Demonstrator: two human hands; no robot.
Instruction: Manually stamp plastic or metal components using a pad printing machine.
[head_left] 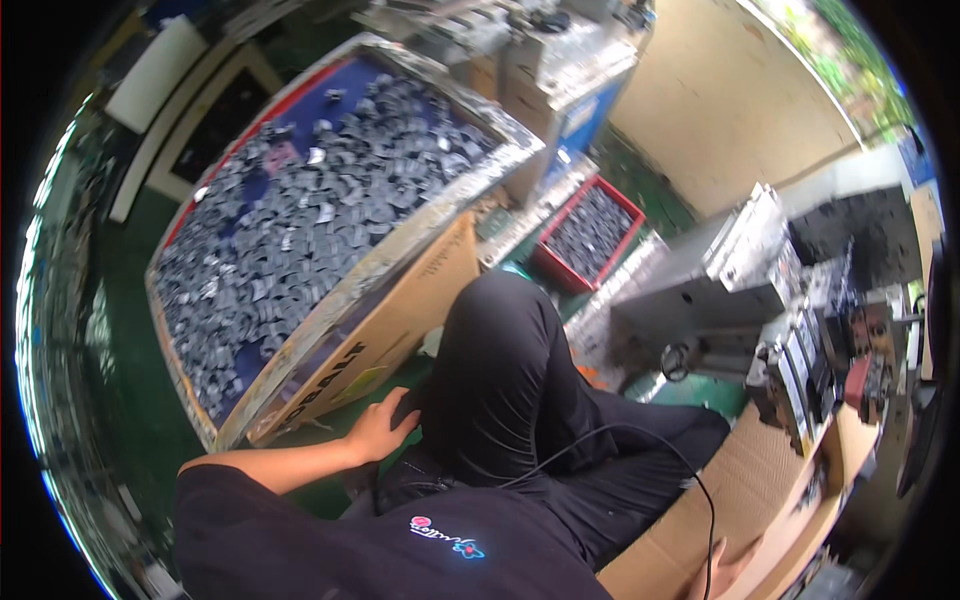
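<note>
My left hand point(382, 428) is beside my bent knee, against the dark trousers, with its fingers spread and nothing plainly held. Low at the right, my right hand point(722, 570) lies at the inner side of an open cardboard box point(720, 490). Its thumb and fingers stand apart; the palm is partly cut off by the picture's lower edge. A black cable point(660, 437) curves across my legs and passes in front of that hand. To the left of my knee stands a large bin point(400, 265) heaped with small curved dark grey parts point(330, 220).
A red crate point(627, 232) of similar small parts sits on the floor past my knee. Metal machinery point(700, 290) with a small handwheel point(675, 362) stands on the right. Another machine point(570, 75) is behind the bin, near a beige panel point(720, 100). The floor is green.
</note>
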